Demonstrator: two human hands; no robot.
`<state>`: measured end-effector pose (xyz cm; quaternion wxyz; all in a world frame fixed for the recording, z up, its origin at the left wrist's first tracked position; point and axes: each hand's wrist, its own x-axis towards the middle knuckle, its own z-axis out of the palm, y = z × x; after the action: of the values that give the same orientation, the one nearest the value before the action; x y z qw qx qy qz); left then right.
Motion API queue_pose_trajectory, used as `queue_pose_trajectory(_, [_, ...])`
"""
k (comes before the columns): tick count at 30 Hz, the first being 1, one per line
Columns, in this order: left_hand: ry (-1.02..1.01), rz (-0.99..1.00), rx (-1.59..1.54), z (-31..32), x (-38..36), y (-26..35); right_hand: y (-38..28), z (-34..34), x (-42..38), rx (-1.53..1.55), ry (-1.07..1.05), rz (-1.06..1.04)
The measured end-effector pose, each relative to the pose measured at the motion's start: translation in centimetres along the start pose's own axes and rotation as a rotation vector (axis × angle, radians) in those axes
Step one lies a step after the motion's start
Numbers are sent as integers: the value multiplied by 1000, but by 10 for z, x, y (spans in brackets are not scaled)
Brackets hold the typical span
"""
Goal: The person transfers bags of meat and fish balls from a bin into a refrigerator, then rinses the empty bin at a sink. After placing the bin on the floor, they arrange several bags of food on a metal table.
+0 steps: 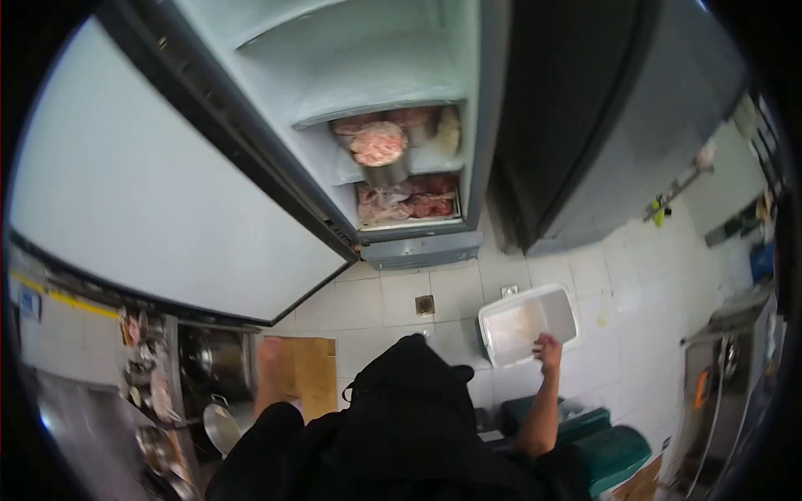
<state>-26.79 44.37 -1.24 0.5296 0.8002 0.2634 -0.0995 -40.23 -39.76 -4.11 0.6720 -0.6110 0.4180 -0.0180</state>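
Observation:
An upright freezer stands open in front of me. On its lower shelf [342, 175] a metal pot [386, 173] is heaped with pale pink meat [380, 144]. Bagged and red meat [430, 203] lies in the bottom compartment. My right hand [548, 351] is over the near right edge of a white plastic tub [518, 321], its fingers curled; whether it touches the rim or holds anything is unclear. My left hand [270, 351] is raised at the left, above a piece of brown cardboard [309, 371], and is smeared by motion.
The freezer door [167, 184] swings out to the left. Another grey cabinet [618, 125] stands at the right. Green bins [614, 457] are by my right arm. A pan [223, 426] and a stove lie at the lower left. A drain [424, 305] is in the tiled floor.

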Motion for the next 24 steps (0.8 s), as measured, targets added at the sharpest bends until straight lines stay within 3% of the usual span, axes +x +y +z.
queue_pose_trajectory(1, [495,322,479,-20,2,-7,14,2,-2,39,-35,5])
queue_pose_trajectory(2, [727,482,218,-37,-17,21,17,7,-12,-12,-42,41])
queue_pose_trajectory(3, [565,300,-431,-95,-12,23,32,6,-12,9,-81,86])
queue_pose_trajectory(4, [893,226,-553,-94,-37,90,41,7,-19,0,-73,129])
queue_pose_trajectory(7, [1010,425,-698,-140,-83,220,49,6,-38,-141,-120,306])
queue_pose_trajectory(9, [836,717,-638,-197,-62,241,43,14,-43,-285,-76,410])
queue_pose_trajectory(10, [765,741,-588,-204,-65,267,37,19,-45,-372,-78,446])
queue_pose_trajectory(11, [671,674,-642,-237,-29,250,29,24,-43,-459,-70,483])
queue_pose_trajectory(12, [785,516,-699,-214,-55,293,21,25,-40,-511,-94,480])
queue_pose_trajectory(15, [433,463,-765,-249,-32,288,-3,40,-28,-496,-147,438])
queue_pose_trajectory(18, [449,601,-815,-242,-25,290,-28,54,-4,-584,-161,321])
queue_pose_trajectory(19, [582,521,-807,-220,-56,307,-35,57,-1,-603,-174,315])
queue_pose_trajectory(21, [606,638,-763,-211,-76,295,-53,69,-5,-568,-220,171])
queue_pose_trajectory(24, [461,492,-781,-236,-105,238,-55,66,0,-538,-230,140])
